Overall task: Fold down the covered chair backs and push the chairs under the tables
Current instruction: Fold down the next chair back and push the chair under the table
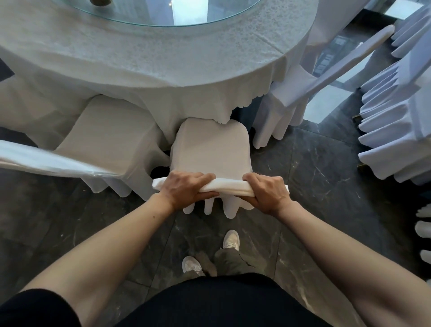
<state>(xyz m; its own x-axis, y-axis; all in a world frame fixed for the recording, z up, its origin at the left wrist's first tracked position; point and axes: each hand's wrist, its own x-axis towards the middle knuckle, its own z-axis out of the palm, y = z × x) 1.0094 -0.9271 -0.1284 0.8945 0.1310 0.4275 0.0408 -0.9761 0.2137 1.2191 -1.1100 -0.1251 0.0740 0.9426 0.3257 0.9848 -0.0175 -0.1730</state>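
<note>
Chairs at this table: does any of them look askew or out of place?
Yes. The left chair stands skewed, its seat angled to the table; the middle chair faces it squarely.

- Seat front of the centre chair (211, 149) hidden beneath the worktop (140, 53) cloth; its legs concealed by the cover.
- Glass turntable (163, 14) and dark object (101, 2) on it cut off at the top edge.
- Left chair back (46, 161) blurred, cropped at the left edge.
</note>
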